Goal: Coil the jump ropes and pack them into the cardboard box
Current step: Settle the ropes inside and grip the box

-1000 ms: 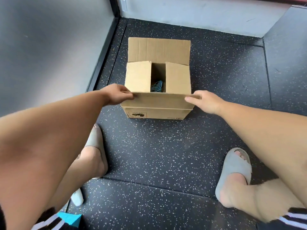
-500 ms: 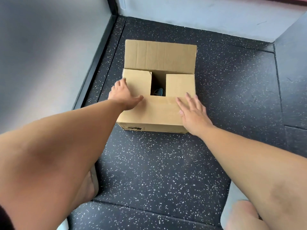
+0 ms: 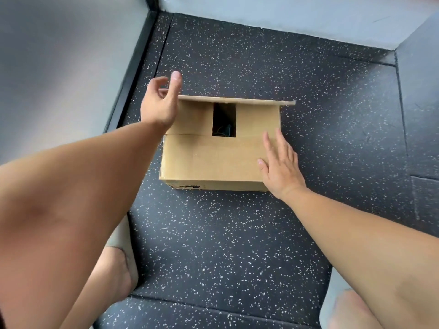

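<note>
1. On the speckled floor (image 3: pixel 237 233), the cardboard box (image 3: pixel 237 185) bears a small black print (image 3: pixel 190 186), too blurred to read.
2. Blue jump rope (image 3: pixel 227 131) lies inside, seen through the flap gap (image 3: pixel 223 115).
3. Right hand (image 3: pixel 281 172) lies flat on the near flap (image 3: pixel 202 153), fingers (image 3: pixel 280 143) straight and apart, near the rope.
4. Left hand (image 3: pixel 159 108) is at the far flap (image 3: pixel 237 100), fingers curled; I cannot tell whether it grips the flap.

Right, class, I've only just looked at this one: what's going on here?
A person is closing a cardboard box on a speckled floor. The right hand lies flat on the near flap, which is folded down. The left hand grips the left end of the far flap, seen edge-on and not yet down. The side flaps are folded in, and a bit of blue jump rope shows through the gap between them.
</note>
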